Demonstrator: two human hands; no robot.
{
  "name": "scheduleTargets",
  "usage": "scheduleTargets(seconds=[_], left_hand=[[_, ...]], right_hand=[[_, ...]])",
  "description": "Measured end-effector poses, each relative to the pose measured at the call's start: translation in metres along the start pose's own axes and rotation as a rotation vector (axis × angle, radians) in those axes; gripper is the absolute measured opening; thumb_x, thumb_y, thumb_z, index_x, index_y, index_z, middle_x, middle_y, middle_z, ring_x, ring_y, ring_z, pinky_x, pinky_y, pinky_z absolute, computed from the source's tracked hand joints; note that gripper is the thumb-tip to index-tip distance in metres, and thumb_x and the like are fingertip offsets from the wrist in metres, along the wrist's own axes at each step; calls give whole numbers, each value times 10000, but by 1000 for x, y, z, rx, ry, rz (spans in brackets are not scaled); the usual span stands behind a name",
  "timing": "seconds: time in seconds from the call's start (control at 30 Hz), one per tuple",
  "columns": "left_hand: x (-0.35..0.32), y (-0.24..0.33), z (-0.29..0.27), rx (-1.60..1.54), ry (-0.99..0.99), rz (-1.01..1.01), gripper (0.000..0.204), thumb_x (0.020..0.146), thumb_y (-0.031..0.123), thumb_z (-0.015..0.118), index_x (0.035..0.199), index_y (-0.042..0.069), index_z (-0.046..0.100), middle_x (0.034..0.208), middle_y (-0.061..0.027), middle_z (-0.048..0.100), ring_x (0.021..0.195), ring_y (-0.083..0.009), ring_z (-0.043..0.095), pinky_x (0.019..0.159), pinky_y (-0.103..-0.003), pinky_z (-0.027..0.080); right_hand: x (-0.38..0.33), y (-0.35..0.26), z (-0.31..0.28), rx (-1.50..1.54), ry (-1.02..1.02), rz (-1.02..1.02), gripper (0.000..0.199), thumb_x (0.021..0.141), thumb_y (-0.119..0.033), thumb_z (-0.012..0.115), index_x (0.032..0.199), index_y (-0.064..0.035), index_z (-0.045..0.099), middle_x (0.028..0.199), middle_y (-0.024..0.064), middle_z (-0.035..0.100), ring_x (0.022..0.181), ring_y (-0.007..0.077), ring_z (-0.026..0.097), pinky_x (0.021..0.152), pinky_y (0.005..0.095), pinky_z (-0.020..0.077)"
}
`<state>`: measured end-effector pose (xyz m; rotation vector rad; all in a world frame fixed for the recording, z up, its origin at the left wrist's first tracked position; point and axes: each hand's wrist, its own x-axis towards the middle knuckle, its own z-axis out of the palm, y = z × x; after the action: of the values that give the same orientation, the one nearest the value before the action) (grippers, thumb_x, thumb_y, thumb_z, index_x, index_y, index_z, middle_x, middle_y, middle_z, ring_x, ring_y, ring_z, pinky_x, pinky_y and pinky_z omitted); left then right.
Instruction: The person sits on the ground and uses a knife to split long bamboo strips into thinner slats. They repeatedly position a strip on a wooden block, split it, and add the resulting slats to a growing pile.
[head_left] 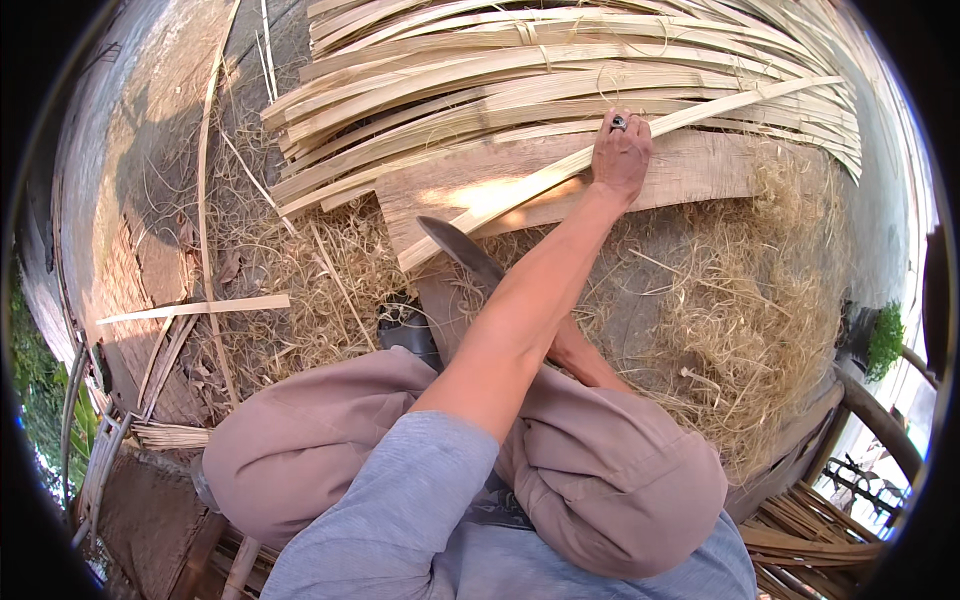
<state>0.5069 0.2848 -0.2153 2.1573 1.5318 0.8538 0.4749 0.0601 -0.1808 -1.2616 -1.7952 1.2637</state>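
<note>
One blade (460, 250), one wooden board (700, 165), one ring (619, 122), one hand (620, 155) in view, one loose strip (200, 308) lying apart, and too many bamboo strips (520, 70) to count.

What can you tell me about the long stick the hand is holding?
The long strip looks like split bamboo: pale yellow, flat and thin, with sunlight bright along its middle. It lies slanted across a wooden board, its far end reaching up right over the pile of strips, its near end pointing down left. The left hand presses on it near the middle. A dark curved blade sits by its near end; whether they touch is unclear.
</note>
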Motion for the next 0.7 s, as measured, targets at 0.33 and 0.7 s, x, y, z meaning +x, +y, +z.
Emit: scheduleTargets(seconds=[0.33,0.7], left_hand=[[46,-11,-25,-80,-304,-366,232,950,280,616,946,85,741,872,-181,744,899,-359,710,839,-509,477],[30,-19,-12,-146,-215,-356,232,1004,291,570,989,131,737,836,-139,719,828,-373,702,752,-518,524]], right_hand=[[24,-20,-42,193,275,476,292,1069,-205,534,1039,57,660,708,100,662,573,111,651,519,294,512],[24,3,8,-25,130,30,231,959,-150,650,1040,66,652,808,167,706,737,280,707,680,410,556]])
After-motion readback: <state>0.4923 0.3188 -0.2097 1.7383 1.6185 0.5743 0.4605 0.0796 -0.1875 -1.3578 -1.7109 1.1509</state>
